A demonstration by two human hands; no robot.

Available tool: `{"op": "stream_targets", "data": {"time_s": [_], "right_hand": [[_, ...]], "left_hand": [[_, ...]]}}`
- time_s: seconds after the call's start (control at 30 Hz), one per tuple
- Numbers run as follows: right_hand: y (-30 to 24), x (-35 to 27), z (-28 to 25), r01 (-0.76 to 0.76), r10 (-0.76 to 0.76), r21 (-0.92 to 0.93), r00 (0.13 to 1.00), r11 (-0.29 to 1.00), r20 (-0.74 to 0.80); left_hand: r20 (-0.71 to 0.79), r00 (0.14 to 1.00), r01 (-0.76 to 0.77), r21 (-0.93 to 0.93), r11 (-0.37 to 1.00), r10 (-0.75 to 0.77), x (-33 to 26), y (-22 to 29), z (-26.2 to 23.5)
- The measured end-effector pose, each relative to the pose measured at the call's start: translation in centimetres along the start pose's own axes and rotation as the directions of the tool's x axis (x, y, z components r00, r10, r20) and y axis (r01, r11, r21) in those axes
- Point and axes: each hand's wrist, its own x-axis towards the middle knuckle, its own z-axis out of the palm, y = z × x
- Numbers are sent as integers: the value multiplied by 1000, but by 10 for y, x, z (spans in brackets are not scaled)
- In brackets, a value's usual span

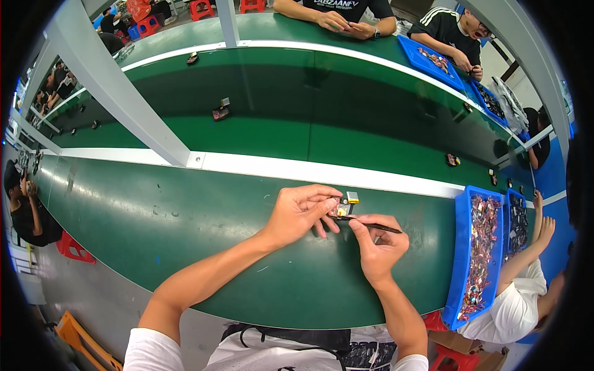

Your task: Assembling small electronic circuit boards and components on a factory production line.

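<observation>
Over the green worktop (247, 290), my left hand (299, 213) is closed on a small electronic device (341, 211) with a dark casing and exposed insides. A flat silvery battery pouch with a yellow edge (352, 197) sticks out at the device's far side. My right hand (376, 246) pinches a pair of thin black tweezers (385, 227). The tweezers' tip reaches the device's near right edge; whether it touches a part inside is too small to tell.
To the right stands a blue bin (461, 266) full of small reddish wired parts, beside another blue bin (508, 216) of dark parts. Beyond a white rail (272, 169), a green conveyor belt (278, 130) carries scattered devices (220, 114). A metal post (117, 80) rises at left. Co-workers sit around.
</observation>
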Motion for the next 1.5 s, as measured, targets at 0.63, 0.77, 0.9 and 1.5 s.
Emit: {"op": "stream_targets", "data": {"time_s": [0.63,0.77,0.9,1.5], "right_hand": [[-4,3,-1,-161,158,70,987,985,35],[-3,4,-2,-189,185,83,981,978,57],[-1,3,-2,-160,157,86,987,983,34],[1,5,-2,94,-88,-67,992,993,89]], "left_hand": [[-18,1000,4,8,1000,-4,-1,-2,0],[-14,1000,-2,14,1000,2,-1,-2,0],[-20,1000,0,11,1000,0,0,-3,-1],[-18,1000,-9,4,1000,9,0,-4,-2]]}}
